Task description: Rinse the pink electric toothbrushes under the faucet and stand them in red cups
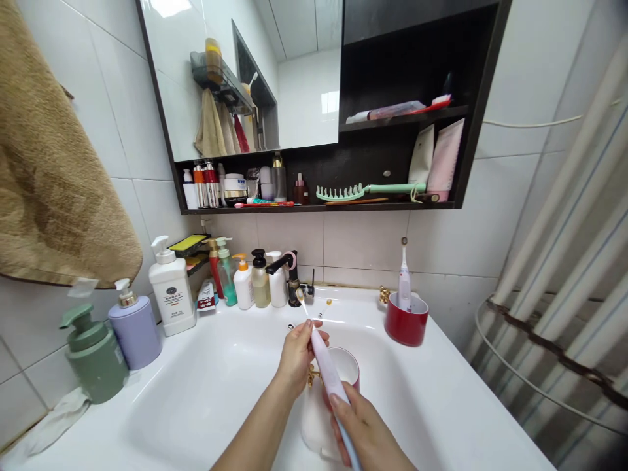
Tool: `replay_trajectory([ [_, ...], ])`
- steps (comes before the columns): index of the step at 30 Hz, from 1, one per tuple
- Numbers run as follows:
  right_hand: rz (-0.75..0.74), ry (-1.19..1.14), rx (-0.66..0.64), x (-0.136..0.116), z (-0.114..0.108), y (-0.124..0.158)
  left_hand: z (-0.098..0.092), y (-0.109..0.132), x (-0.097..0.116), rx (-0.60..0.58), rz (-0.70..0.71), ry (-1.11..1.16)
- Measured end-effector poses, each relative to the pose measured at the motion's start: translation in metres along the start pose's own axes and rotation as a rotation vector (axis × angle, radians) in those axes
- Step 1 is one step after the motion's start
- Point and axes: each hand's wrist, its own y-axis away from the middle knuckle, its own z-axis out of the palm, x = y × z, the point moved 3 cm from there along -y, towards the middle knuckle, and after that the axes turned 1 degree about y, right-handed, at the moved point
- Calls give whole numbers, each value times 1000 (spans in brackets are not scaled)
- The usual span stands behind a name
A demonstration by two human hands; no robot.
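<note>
One slim, pale-pink electric toothbrush (328,366) slants above the glossy white washbasin (196,392), its head pointing toward the basin's back edge. The person's left hand (296,353) pinches it between thumb and fingers where the neck meets the handle, while the right hand (363,425) is wrapped around the lower handle. Below, partly hidden, sits a white-lined red cup (347,363). Near the washbasin's right back corner, a round red cup (406,329) holds a white-and-lilac electric toothbrush (403,288) upright

White sink counter (471,399): pump bottles (173,297) left, red cup (406,326) right, faucet (293,280) between.
</note>
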Motion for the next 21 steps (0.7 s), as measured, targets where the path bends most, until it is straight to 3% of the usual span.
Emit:
replay_trajectory([
  [5, -275, 79, 267, -41, -25, -20, 9, 10, -5, -49, 74, -212],
  [8, -321, 122, 358, -48, -38, -42, 2, 14, -11, -70, 187, -463],
  [15, -263, 220, 421, -9, -46, -68, -12, 30, -24, -317, 438, -1252],
  [18, -248, 291, 443, 3, -47, -65, -11, 28, -31, -407, 492, -1385],
  [21, -242, 352, 460, 9, -48, -62, -8, 22, -39, -415, 498, -1428],
])
